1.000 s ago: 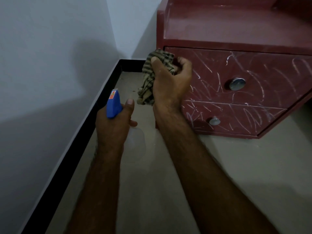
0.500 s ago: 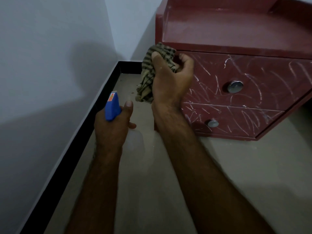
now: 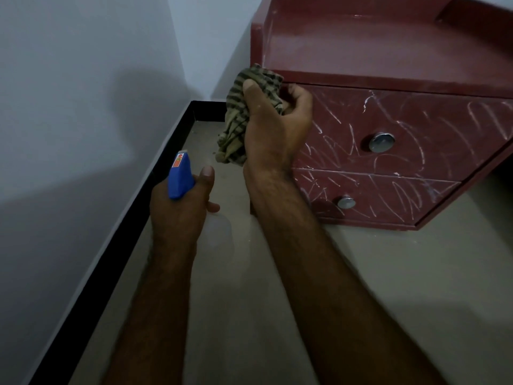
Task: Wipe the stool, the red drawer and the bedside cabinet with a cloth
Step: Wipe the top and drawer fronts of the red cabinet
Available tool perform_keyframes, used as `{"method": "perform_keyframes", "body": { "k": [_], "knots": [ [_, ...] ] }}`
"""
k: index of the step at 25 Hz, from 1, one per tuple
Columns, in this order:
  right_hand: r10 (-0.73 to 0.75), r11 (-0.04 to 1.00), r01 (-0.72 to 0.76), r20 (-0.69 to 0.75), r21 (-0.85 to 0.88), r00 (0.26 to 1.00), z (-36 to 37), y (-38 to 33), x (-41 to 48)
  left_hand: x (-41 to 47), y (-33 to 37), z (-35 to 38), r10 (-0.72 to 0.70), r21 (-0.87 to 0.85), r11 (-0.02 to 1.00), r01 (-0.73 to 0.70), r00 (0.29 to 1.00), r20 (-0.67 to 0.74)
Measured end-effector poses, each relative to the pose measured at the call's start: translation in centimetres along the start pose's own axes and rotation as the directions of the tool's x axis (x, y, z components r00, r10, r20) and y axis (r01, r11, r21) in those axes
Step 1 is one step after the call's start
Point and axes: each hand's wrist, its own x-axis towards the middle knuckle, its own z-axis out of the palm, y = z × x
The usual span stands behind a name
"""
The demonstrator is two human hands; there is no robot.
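Note:
A red bedside cabinet stands on the floor in the corner, with two scratched drawers. The upper red drawer has a round metal knob; the lower drawer has a smaller knob. My right hand grips a bunched striped cloth at the cabinet's front left corner, level with the upper drawer's top edge. My left hand holds a spray bottle with a blue head, lower and to the left, over the floor. The bottle's body is mostly hidden behind the hand. No stool is in view.
White walls meet in a corner behind the cabinet. A black skirting board runs along the left wall. Beige floor stretches in front of the cabinet.
My right hand has shifted slightly up along the cabinet's front left corner with the cloth. My left hand keeps its hold on the spray bottle in about the same place.

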Motion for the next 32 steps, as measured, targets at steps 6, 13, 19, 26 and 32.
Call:
{"method": "perform_keyframes", "body": {
  "k": [6,13,19,26,32],
  "knots": [
    [0.200,0.975,-0.207,-0.084,-0.081,0.976,-2.5,4.4,-0.3,0.1,-0.1,-0.2,0.002,-0.012,1.000,-0.002,1.000,-0.015],
    [0.456,0.860,-0.454,0.048,0.232,0.889,-9.1,6.1,0.7,0.0,-0.2,0.4,0.026,-0.031,0.999,-0.025,0.999,0.031],
    [0.504,0.805,-0.521,0.135,0.283,0.853,-13.2,6.1,0.8,-0.3,0.6,1.1,0.083,-0.041,0.996,-0.080,0.995,0.062],
    [0.541,0.807,-0.536,0.055,0.246,0.839,-13.4,6.4,0.8,-0.7,0.9,1.9,0.115,-0.035,0.993,-0.112,0.990,0.087],
    [0.529,0.778,-0.565,0.199,0.274,0.825,-13.7,4.7,0.6,-0.3,0.9,1.8,0.134,-0.038,0.991,-0.131,0.986,0.096]
  ]
}}
